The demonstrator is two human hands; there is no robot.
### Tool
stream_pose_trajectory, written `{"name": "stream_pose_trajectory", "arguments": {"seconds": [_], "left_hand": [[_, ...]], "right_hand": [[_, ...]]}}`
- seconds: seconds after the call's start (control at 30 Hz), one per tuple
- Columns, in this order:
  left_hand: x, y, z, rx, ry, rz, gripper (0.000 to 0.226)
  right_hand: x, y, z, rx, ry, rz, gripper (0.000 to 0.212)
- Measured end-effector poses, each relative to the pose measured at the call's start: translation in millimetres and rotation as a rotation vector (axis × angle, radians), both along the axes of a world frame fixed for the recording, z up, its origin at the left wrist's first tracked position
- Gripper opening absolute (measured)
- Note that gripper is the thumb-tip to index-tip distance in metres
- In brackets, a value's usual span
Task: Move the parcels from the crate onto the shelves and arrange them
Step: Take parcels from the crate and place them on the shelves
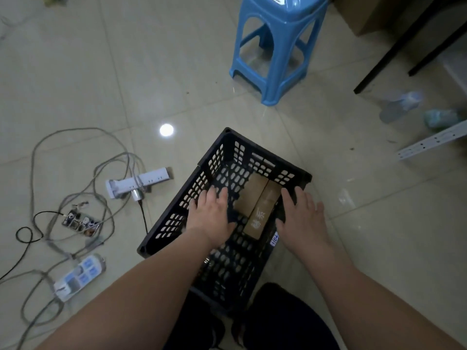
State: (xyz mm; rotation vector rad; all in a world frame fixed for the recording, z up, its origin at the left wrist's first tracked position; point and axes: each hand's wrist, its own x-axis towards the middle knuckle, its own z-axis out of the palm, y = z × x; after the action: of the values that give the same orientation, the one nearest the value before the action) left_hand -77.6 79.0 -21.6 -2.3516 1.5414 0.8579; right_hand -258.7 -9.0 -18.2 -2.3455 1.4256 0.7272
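Observation:
A black perforated plastic crate stands on the tiled floor in front of me. Two brown cardboard parcels lie side by side at its bottom right: the left parcel and the right parcel with white markings. My left hand hovers over the crate's left half, fingers spread, holding nothing. Over the crate's right wall, my right hand is held with straight fingers just right of the parcels. Whether either hand touches the crate I cannot tell.
A blue plastic stool stands beyond the crate. White power strips and tangled grey cables lie to the left. Black table legs and a white slotted shelf rail are at the right.

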Motion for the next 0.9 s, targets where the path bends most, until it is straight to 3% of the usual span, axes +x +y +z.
{"name": "stream_pose_trajectory", "arguments": {"seconds": [0.27,0.43,0.6,0.9], "left_hand": [[-9.1,-47.5,-184.8,-0.008,-0.064,-0.050,0.091],[-22.9,-66.1,-270.9,-0.024,-0.047,-0.038,0.091],[-30.6,-80.1,-312.6,-0.021,-0.023,-0.004,0.092],[-42.9,-100.1,-352.8,0.030,-0.023,0.042,0.101]], "right_hand": [[6.2,-42.5,-175.3,-0.095,-0.057,0.048,0.074],[15.8,-67.0,-248.5,-0.187,-0.083,0.104,0.070],[27.5,-77.0,-276.3,-0.173,0.102,0.191,0.059],[35.1,-86.4,-298.2,-0.106,0.126,0.175,0.055]]}}
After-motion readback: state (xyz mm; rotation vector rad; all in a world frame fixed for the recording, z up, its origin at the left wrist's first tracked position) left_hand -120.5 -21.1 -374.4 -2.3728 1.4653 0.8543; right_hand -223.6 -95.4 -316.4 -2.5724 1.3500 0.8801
